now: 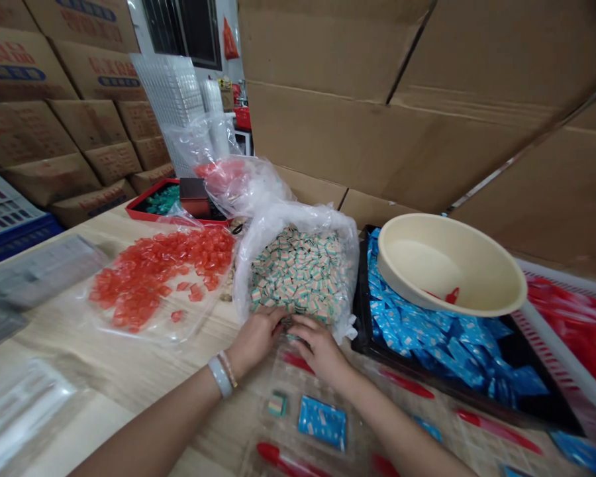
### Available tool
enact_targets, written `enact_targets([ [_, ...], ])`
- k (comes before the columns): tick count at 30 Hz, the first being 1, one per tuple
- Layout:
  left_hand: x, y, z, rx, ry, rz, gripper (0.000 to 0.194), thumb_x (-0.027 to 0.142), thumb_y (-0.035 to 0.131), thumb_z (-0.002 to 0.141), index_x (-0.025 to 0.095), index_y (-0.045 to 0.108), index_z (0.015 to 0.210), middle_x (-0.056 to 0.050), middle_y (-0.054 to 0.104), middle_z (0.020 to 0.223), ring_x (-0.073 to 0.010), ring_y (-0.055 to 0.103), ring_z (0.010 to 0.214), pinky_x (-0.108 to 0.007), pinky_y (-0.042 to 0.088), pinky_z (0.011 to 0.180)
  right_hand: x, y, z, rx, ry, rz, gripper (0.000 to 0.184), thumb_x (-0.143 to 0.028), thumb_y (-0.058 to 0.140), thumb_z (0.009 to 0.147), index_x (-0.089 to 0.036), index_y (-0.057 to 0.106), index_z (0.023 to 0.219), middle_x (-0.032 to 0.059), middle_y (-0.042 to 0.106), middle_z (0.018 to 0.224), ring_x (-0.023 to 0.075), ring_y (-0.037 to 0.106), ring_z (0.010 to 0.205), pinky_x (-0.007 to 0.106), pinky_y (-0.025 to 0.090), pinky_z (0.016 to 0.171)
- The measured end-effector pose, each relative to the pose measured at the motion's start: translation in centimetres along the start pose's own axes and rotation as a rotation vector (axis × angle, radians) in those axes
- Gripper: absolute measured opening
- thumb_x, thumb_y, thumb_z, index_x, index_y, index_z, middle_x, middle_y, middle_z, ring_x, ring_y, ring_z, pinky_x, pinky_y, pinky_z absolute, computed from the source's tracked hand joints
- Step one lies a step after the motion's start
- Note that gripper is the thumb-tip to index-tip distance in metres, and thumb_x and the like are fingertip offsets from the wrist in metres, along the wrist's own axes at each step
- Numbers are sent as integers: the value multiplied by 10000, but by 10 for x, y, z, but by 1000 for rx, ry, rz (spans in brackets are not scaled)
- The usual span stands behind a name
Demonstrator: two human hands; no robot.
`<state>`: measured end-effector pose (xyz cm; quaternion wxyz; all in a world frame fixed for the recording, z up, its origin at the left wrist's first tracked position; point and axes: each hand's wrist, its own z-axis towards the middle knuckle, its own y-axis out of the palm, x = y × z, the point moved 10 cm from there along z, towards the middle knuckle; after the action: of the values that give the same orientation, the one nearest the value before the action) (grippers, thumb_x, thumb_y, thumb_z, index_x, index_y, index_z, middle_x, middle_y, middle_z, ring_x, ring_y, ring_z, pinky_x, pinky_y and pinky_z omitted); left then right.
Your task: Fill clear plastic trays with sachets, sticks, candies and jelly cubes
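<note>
My left hand and my right hand meet at the lower rim of a clear plastic bag full of small striped wrapped candies. The right fingers seem to pinch candies, while the left fingers rest at the bag's edge. Below my hands lies a clear compartmented tray holding a striped candy, a blue packet and red sticks. Red translucent candies lie on plastic to the left. Blue packets fill a black tray to the right, beneath a tilted cream bowl.
The light wooden table holds these things. Cardboard boxes wall the far side, with more stacked at left. A red tray of green candies stands behind the bags. A crate of red items sits at far right.
</note>
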<state>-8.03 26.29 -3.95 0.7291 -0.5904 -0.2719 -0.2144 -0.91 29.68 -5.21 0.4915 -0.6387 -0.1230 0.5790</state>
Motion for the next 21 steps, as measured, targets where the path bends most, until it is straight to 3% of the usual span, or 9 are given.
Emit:
enact_targets([
  [8, -1, 1, 3, -86, 57, -100, 369, 69, 399, 767, 207, 549, 1075, -47, 614, 1016, -169, 539, 909, -286, 397, 821, -5, 5, 7, -5, -28, -81, 223, -110, 507, 748, -187, 628, 919, 71, 585, 1052, 196, 505, 990, 355, 379, 886],
  [14, 0, 0, 6, -134, 93, -43, 466, -6, 380, 686, 211, 580, 1046, -30, 640, 930, -162, 549, 861, -279, 397, 806, -5, 6, 5, 8, -44, -75, 234, -107, 497, 750, -188, 622, 930, 67, 585, 1059, 189, 512, 984, 340, 391, 876],
  [21, -2, 1, 10, -99, 37, -33, 335, 45, 391, 703, 178, 613, 917, -53, 632, 898, -162, 554, 817, -262, 404, 748, -9, 6, 4, 46, -66, -90, 236, -98, 482, 744, -167, 615, 927, 87, 571, 1060, 192, 500, 992, 338, 386, 879],
])
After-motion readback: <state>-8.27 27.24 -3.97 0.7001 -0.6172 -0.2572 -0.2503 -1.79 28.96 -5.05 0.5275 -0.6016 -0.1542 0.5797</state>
